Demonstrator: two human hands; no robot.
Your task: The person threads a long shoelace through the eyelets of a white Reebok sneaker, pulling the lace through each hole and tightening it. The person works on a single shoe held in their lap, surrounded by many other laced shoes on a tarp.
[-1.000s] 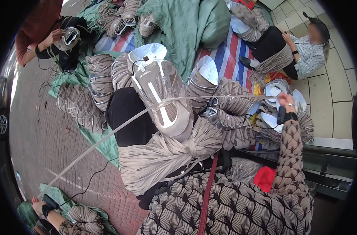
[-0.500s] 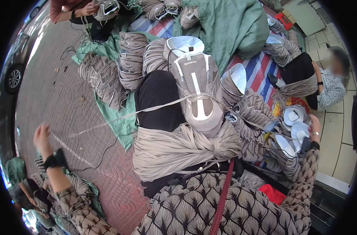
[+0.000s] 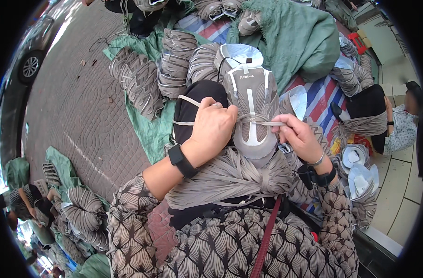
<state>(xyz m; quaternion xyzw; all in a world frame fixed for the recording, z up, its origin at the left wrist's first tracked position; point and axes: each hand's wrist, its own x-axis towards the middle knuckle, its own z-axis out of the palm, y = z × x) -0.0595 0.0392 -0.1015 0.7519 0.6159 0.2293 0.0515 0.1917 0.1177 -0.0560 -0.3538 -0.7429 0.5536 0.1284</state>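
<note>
Taupe mesh and suede, with a white stripe down the toe, are forming one shoe upper (image 3: 252,88), which is lying at the person's lap beside a black-clothed knee (image 3: 200,104), toe toward the body. One flat taupe fabric lace (image 3: 267,123) is crossing it, and two bare hands are working at that lace. One thick bundle of long taupe laces (image 3: 216,183), cinched near its right end, is resting across the lap just below the toe. Three nested stacks of matching uppers are standing beyond the knee: a leaning left stack (image 3: 137,83), a taller middle stack (image 3: 176,62) and a right stack (image 3: 204,62).

The shoe upper is sitting between the two sets of fingers. The left hand (image 3: 212,123) is hovering close over its left edge, fingers curling tightly around the lace, two lengths showing beyond the hand; the exact grip is hiding beneath the knuckles. The right hand (image 3: 299,136) is staying at the upper's right edge, thumb and forefinger pinching the lace together.

One bulging green woven sack (image 3: 295,41) is lying beyond the upper on a red, white and blue striped sheet (image 3: 330,99); its contents are hiding from view. At the right, a co-worker (image 3: 401,125) is sitting with another taupe lace bundle (image 3: 362,127) across the lap.
</note>
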